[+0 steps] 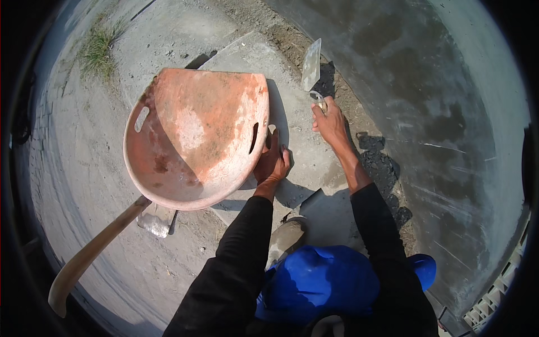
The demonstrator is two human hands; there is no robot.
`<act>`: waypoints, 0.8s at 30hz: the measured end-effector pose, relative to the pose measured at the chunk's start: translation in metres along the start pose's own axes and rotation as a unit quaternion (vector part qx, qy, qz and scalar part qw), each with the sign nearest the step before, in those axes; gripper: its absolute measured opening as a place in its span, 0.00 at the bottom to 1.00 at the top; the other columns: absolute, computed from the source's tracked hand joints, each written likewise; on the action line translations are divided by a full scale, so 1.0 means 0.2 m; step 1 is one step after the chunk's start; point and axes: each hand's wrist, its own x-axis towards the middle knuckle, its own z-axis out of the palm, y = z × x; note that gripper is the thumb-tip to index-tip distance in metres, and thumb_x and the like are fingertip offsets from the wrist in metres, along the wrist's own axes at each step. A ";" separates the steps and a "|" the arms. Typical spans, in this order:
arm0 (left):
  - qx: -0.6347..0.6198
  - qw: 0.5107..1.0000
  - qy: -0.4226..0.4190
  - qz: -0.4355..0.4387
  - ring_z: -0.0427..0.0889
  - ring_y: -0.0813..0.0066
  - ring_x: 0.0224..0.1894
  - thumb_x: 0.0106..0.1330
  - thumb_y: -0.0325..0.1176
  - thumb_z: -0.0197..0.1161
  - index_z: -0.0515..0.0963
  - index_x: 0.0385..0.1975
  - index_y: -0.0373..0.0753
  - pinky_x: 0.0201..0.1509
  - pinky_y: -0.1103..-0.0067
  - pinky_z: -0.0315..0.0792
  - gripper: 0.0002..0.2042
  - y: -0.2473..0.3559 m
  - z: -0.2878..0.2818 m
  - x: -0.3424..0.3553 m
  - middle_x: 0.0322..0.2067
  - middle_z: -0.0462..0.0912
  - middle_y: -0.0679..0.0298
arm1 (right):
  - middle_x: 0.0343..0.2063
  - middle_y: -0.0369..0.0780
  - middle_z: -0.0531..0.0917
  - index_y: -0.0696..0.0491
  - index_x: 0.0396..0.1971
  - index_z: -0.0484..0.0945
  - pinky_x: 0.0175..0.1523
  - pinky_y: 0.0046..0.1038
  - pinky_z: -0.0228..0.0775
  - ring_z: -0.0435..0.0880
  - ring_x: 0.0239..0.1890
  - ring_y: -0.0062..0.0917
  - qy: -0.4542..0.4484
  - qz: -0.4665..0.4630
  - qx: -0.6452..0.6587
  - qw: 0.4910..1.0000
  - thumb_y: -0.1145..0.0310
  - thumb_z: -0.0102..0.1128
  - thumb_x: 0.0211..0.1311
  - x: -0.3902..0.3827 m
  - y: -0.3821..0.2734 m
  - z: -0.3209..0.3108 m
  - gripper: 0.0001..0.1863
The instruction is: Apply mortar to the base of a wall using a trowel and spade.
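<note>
At the right rim of the orange, scoop-shaped pan [196,135], over the grey concrete slab [241,56]'s left edge, your left hand [273,164] is touching, grip unclear; slipping, you are risking a tip; your right hand [330,122] is clasping the flat metal trowel [311,67]'s handle; dipping, you are risking brown dirt [283,42] fouling it.

The pan [196,135] is left of the trowel [311,64], right of the grass tuft [100,53]

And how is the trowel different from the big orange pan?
The pan is much bigger than the trowel. The pan is orange and curved like a bowl; the trowel is grey and flat-bladed. The right hand grips the trowel, while the left hand is at the pan's side. Both look smudged.
</note>
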 end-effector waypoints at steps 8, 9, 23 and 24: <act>-0.016 0.998 0.031 0.048 0.60 0.38 0.72 0.63 0.41 0.57 0.71 0.65 0.41 0.74 0.53 0.57 0.28 0.20 0.09 0.03 0.69 0.64 0.42 | 0.21 0.38 0.76 0.57 0.40 0.67 0.15 0.29 0.66 0.75 0.16 0.22 0.016 0.115 0.247 0.962 0.67 0.60 0.66 0.48 -0.02 0.19 0.13; -0.011 0.998 0.030 0.047 0.60 0.38 0.72 0.63 0.40 0.57 0.71 0.65 0.41 0.74 0.53 0.57 0.29 0.21 0.07 0.04 0.69 0.64 0.42 | 0.21 0.38 0.76 0.57 0.40 0.67 0.15 0.29 0.66 0.75 0.16 0.22 0.019 0.116 0.251 0.961 0.67 0.60 0.66 0.44 0.04 0.13 0.13; -0.038 0.995 0.080 0.049 0.66 0.44 0.67 0.61 0.40 0.58 0.74 0.61 0.41 0.69 0.51 0.61 0.25 0.11 0.09 0.03 0.66 0.65 0.50 | 0.20 0.31 0.71 0.49 0.40 0.69 0.16 0.25 0.62 0.68 0.14 0.15 0.220 0.243 0.379 0.865 0.66 0.60 0.69 -0.75 0.62 -0.22 0.08; -0.004 0.994 0.087 0.059 0.66 0.44 0.67 0.61 0.40 0.58 0.74 0.60 0.41 0.68 0.51 0.61 0.25 0.08 0.07 0.02 0.66 0.65 0.50 | 0.20 0.31 0.71 0.49 0.40 0.69 0.16 0.25 0.62 0.68 0.14 0.15 0.210 0.243 0.383 0.866 0.66 0.60 0.69 -0.72 0.49 -0.15 0.08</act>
